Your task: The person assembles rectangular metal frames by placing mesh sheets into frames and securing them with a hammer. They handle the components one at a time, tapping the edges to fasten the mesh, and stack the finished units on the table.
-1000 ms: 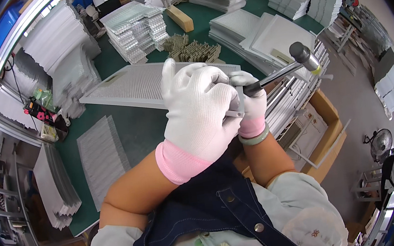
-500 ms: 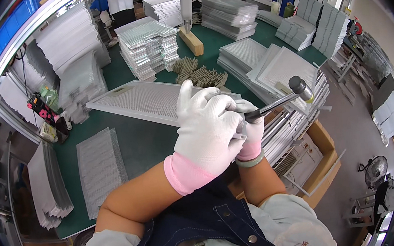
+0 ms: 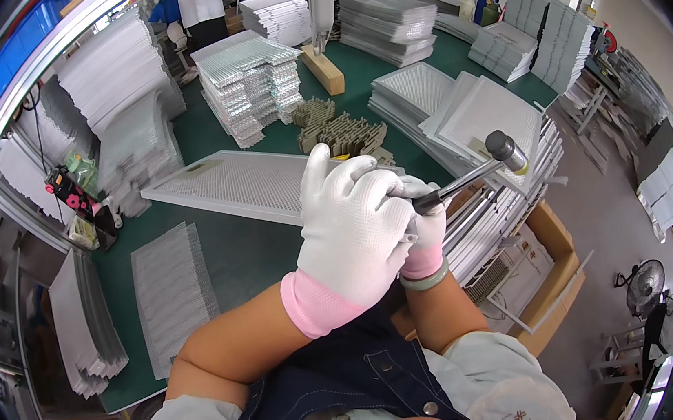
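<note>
My left hand (image 3: pixel 355 228), in a white glove with a pink cuff, is closed around a grey metal frame strip (image 3: pixel 411 229), whose end pokes out by the thumb. Its index finger points up. Beyond it lies a mesh panel (image 3: pixel 256 181) with a pale frame, slanting across the table; my left hand covers its near right part. Close by, my right hand (image 3: pixel 425 237), gloved alike and partly hidden behind the left, grips a mallet (image 3: pixel 472 177) by its black handle. The mallet's dark head points right, over stacked panels. How the strip meets the panel is hidden.
A thin mesh sheet (image 3: pixel 172 297) lies left on the green table (image 3: pixel 248 264). Stacked pleated sheets (image 3: pixel 249 84), brownish strips (image 3: pixel 345 131) and a wooden block (image 3: pixel 323 70) stand beyond. Framed panels (image 3: pixel 483 125) are piled right, above a cardboard box (image 3: pixel 552 269).
The mesh panel's far left end has shifted slightly left and down. The hands and mallet have barely moved, with both grips kept.
</note>
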Tool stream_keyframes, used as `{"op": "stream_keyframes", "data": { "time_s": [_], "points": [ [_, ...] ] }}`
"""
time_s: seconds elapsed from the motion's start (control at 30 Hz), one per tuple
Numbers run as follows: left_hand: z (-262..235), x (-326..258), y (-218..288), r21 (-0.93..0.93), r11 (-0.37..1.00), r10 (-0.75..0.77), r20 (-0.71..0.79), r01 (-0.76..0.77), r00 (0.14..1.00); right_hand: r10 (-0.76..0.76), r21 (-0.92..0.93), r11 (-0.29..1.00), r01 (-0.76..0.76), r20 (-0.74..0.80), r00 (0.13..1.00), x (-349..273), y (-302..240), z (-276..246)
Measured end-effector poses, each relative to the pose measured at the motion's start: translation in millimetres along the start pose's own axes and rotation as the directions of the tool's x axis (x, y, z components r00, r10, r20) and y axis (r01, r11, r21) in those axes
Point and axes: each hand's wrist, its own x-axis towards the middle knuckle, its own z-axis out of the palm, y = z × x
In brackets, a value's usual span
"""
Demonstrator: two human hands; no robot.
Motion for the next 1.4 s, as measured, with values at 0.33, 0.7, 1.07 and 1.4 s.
{"op": "stream_keyframes", "data": {
  "time_s": [0.33,0.7,1.07,1.4],
  "points": [
    [-7.6,-0.4,10.1,0.001,1.0,-0.006,0.169,0.006,0.986,-0.024,-0.117,0.993,0.027,0.019,1.0,-8.1,-3.9,0.8],
    [0.1,-4.5,11.3,-0.042,0.995,0.092,0.021,-0.091,0.996,0.051,-0.053,0.997,-0.053,-0.026,0.998,-15.2,-4.9,-0.4],
    [-0.6,-14.6,12.8,0.029,0.993,0.118,-0.015,-0.117,0.993,0.078,0.084,0.993,-0.078,0.002,0.997,-21.9,-4.3,2.1],
    [-92.6,54.6,1.0,-0.53,0.84,-0.02,0.178,0.113,0.984,0.079,0.132,0.989,-0.07,-0.063,0.995,-19.7,-4.1,-7.0]
  ]
}}
